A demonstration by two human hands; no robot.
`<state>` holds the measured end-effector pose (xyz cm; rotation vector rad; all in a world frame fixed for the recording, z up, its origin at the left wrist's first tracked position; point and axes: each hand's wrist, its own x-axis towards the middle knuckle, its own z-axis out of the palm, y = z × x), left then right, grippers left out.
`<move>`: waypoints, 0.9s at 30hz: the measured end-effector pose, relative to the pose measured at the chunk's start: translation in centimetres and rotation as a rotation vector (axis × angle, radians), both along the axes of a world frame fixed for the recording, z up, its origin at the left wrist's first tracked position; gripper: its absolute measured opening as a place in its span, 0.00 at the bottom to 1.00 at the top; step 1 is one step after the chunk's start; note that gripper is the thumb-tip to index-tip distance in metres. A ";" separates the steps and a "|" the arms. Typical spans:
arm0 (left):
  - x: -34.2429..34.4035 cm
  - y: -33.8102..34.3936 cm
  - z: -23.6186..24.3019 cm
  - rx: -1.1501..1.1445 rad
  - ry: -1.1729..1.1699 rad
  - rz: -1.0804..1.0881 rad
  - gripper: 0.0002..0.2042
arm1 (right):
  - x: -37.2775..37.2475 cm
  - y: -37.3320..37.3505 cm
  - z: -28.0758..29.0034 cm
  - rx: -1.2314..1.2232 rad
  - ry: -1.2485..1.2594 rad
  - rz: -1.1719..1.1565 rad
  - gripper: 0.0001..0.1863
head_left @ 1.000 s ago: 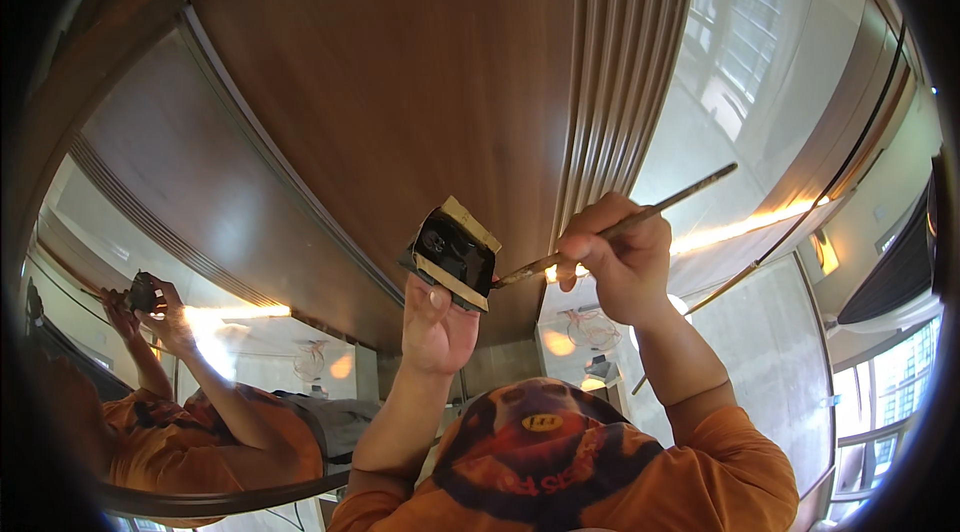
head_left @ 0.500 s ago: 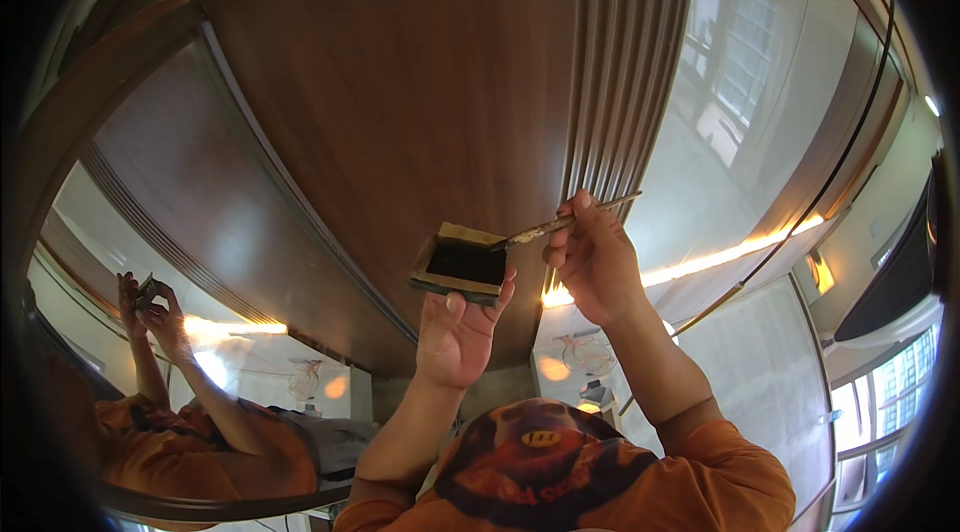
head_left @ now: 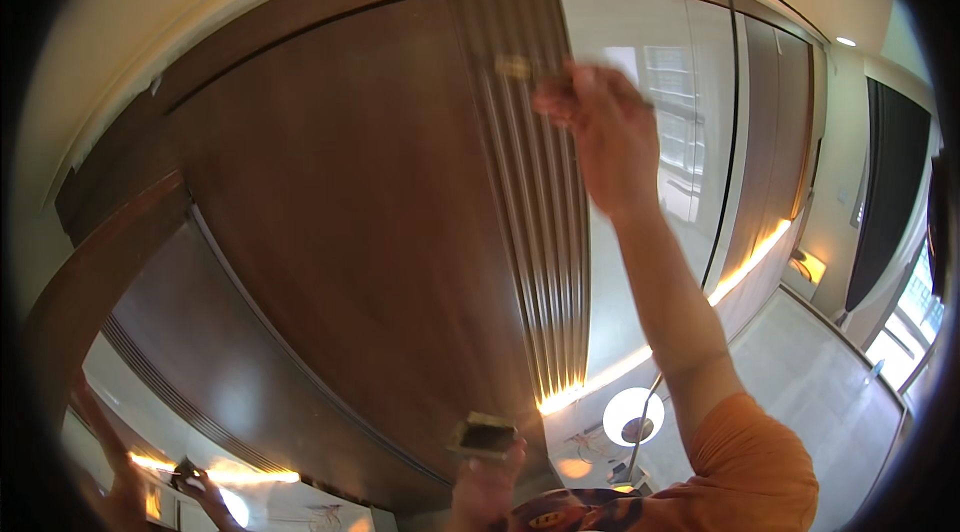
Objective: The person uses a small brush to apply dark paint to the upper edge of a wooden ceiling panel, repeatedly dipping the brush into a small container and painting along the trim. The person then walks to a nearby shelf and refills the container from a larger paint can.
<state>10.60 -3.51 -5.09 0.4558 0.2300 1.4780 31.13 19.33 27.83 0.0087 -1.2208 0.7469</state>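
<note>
At the lower middle, my left hand grips a small open box with pale edges and a dark inside. My right hand is raised high, in front of the ribbed brown strip of the wall panel. Its fingers are closed on a thin paintbrush, smeared by motion, with a yellowish part pointing left. I cannot tell whether the brush touches the ribs. To the left of the ribs spreads a smooth brown wood panel.
A framed mirror at the left reflects my arms. Glossy white panels stand right of the ribs, with a lit strip along their lower edge. A dark cable hangs down there. A round white lamp shows below.
My right hand has risen with the brush, away from the box, up to the ribbed strip. The box and my left hand now sit lower in view, and the view has tilted upward.
</note>
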 end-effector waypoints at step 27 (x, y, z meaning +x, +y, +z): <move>1.2 -0.6 -1.9 -0.058 0.040 -0.020 0.24 | 0.8 4.9 19.3 0.198 -0.040 -0.581 0.12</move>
